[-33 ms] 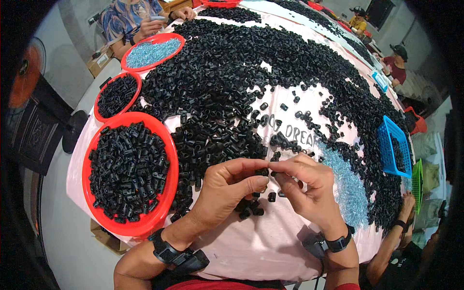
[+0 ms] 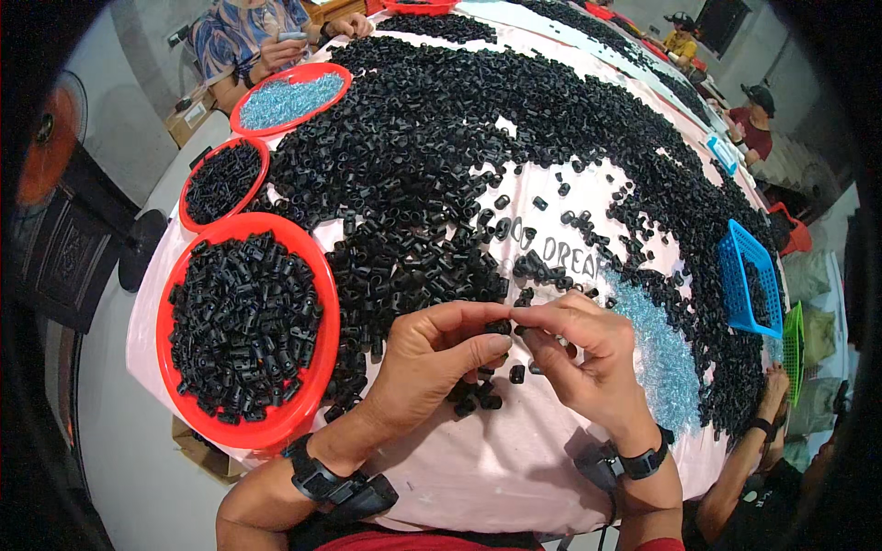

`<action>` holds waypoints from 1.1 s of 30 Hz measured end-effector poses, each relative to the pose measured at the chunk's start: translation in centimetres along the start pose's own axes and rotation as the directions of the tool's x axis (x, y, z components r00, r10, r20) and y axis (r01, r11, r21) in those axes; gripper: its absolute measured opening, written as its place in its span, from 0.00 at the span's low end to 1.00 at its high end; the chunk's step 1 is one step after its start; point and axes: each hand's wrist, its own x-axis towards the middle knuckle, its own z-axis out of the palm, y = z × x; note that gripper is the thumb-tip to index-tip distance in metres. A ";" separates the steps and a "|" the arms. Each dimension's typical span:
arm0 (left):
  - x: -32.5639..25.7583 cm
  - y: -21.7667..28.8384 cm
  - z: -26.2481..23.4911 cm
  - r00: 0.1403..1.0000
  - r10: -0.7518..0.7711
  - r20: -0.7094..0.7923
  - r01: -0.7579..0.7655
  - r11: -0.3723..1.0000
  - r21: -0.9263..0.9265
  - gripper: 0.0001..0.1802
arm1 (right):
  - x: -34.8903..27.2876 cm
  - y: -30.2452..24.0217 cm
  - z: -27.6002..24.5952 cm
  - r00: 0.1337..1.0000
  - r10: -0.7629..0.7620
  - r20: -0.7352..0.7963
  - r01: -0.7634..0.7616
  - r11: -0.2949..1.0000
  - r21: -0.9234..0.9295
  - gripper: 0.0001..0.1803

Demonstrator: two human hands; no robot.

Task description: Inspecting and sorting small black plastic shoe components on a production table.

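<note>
My left hand (image 2: 418, 363) pinches a small black plastic fitting (image 2: 499, 327) between thumb and forefinger. Its fingertips meet those of my right hand (image 2: 588, 354), which is also closed in a pinch. What the right fingertips hold is hidden; a small greyish piece (image 2: 535, 369) shows just under them. Below and between the hands, a few loose black fittings (image 2: 476, 397) lie on the pale pink cloth (image 2: 469, 468). A broad heap of the same black fittings (image 2: 404, 257) spreads out beyond my hands. Small clear bluish pieces (image 2: 657, 358) are piled right of my right hand.
At left stands a large red basin (image 2: 329, 312) of black parts. Behind it are a smaller red basin (image 2: 265, 174) of thin black pieces and a red tray (image 2: 345, 87) of clear bluish pieces. A blue basket (image 2: 758, 321) sits at right. Co-workers sit around the table.
</note>
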 end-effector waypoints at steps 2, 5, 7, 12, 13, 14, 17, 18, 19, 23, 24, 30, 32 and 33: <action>0.1 0.0 0.0 0.999 -0.030 0.021 0.030 0.999 -0.015 0.20 | 0.0 0.1 0.0 1.000 -0.015 0.016 0.016 0.999 -0.035 0.15; 0.3 -0.1 -0.1 0.999 -0.012 0.034 0.012 1.000 -0.003 0.19 | -0.1 0.2 0.3 0.992 0.128 -0.021 -0.127 0.991 0.048 0.14; 0.4 -0.3 -0.1 0.999 -0.023 0.032 0.025 0.998 -0.066 0.19 | -0.3 0.6 0.4 0.985 0.166 -0.042 -0.161 0.982 0.102 0.14; 0.4 0.0 -0.2 0.999 -0.026 0.021 0.028 0.997 -0.074 0.19 | -0.2 0.8 0.4 0.986 0.157 -0.055 -0.151 0.984 0.099 0.10; 0.4 0.0 -0.3 0.999 -0.027 0.023 0.028 0.998 -0.063 0.19 | 0.0 0.8 0.4 0.995 0.089 -0.051 -0.087 0.995 0.043 0.09; 0.4 0.0 -0.4 0.999 -0.027 0.028 0.028 0.998 -0.054 0.18 | 0.0 0.9 0.4 0.995 0.089 -0.051 -0.087 0.995 0.043 0.09; 0.5 0.0 -0.4 0.999 -0.030 0.024 0.029 1.000 0.006 0.17 | 0.1 1.3 0.6 0.995 0.079 -0.058 -0.075 0.995 0.058 0.08; 0.5 0.0 -0.4 0.999 -0.030 0.025 0.030 1.000 0.005 0.17 | -0.1 1.6 0.7 0.993 0.094 -0.070 -0.086 0.991 0.107 0.08; 0.5 0.0 -0.3 0.999 -0.033 0.024 0.033 0.999 -0.003 0.17 | -0.2 1.7 0.8 0.991 0.109 -0.082 -0.096 0.983 0.156 0.08; 0.3 0.3 -0.1 0.998 -0.062 0.002 0.062 0.997 -0.049 0.17 | -0.3 1.2 1.0 0.980 0.176 -0.088 -0.154 0.964 0.216 0.09; 0.3 0.3 -0.1 0.998 -0.062 0.002 0.062 0.997 -0.049 0.17 | -0.4 1.1 1.1 0.969 0.233 -0.081 -0.206 0.944 0.258 0.08; 0.6 -0.3 -0.3 1.000 -0.005 0.030 0.004 0.999 0.038 0.16 | 0.0 0.8 0.2 0.995 0.090 -0.040 -0.088 0.995 0.042 0.08; 0.6 -0.2 -0.3 0.999 -0.009 0.031 0.007 0.999 0.049 0.16 | 0.1 0.8 0.2 0.999 0.018 -0.039 -0.018 1.000 -0.009 0.08; 0.6 -0.3 -0.4 0.999 -0.009 0.031 0.007 0.999 0.050 0.16 | 0.1 0.7 0.3 0.999 0.024 -0.035 -0.024 1.000 -0.017 0.08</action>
